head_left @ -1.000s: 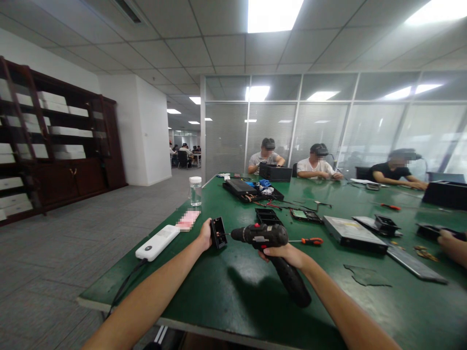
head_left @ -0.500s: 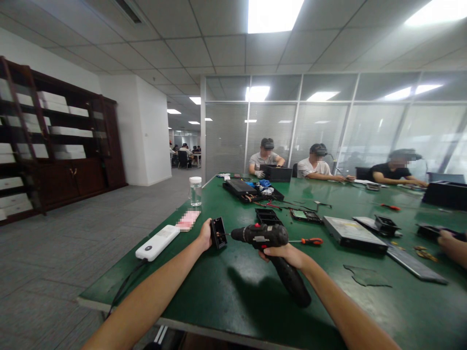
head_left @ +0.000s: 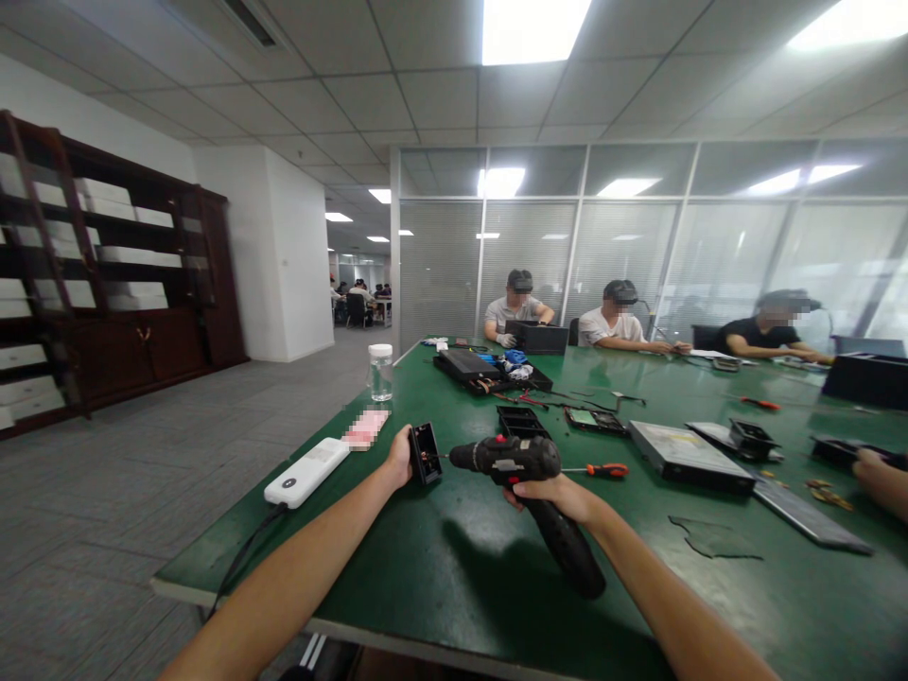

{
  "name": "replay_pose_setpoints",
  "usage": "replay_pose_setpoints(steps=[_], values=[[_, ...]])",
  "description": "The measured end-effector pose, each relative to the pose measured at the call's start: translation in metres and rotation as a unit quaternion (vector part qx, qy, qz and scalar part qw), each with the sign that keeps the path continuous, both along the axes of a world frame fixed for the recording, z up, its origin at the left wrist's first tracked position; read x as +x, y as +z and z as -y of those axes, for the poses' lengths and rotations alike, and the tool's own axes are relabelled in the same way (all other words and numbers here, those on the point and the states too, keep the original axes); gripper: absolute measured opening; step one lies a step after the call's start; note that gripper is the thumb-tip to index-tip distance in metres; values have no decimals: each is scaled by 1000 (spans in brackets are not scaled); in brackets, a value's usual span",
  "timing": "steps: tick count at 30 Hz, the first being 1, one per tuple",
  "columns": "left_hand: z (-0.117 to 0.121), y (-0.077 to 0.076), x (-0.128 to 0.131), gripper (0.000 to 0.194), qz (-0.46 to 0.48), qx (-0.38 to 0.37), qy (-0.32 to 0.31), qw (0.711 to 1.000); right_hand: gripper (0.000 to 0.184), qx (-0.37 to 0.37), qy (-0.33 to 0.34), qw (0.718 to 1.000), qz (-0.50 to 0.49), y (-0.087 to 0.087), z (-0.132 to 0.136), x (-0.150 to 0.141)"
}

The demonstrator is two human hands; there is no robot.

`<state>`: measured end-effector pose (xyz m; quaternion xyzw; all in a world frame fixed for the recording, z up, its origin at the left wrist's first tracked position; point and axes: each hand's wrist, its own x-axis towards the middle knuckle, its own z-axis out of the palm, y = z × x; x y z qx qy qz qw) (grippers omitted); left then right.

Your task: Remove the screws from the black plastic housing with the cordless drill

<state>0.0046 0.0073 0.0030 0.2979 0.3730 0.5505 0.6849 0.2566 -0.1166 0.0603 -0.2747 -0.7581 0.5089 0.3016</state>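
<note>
My left hand (head_left: 400,457) grips a small black open-sided box (head_left: 427,454) by its left edge, holding it tilted up over the table. Inside the box some small coppery parts show, too small to name. A black cordless drill (head_left: 507,458) is in my right hand (head_left: 543,492), its fingers wrapped round the handle below the body. The drill points left, and its bit reaches the open side of the box; whether it touches a screw cannot be seen. Behind the drill lies another black compartmented frame (head_left: 521,422). An orange-handled screwdriver (head_left: 606,470) rests just right of the drill.
On the green table (head_left: 397,586) a white power bank-like device (head_left: 306,473) and a clear jar (head_left: 380,374) stand left. A silver drive (head_left: 688,457), a glass-like shard (head_left: 713,537) and a flat panel (head_left: 809,511) lie right. Another person's hand (head_left: 880,478) is at the right edge.
</note>
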Motion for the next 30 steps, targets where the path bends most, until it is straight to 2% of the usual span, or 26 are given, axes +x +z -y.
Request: replay_pose_setpoints(steps=[14, 30], values=[[0, -2, 0, 29, 7, 9, -8, 1000, 26, -52, -7, 998, -28, -4, -2, 0], [5, 4, 2, 29, 3, -8, -2, 1000, 30, -55, -2, 998, -42, -2, 0, -1]])
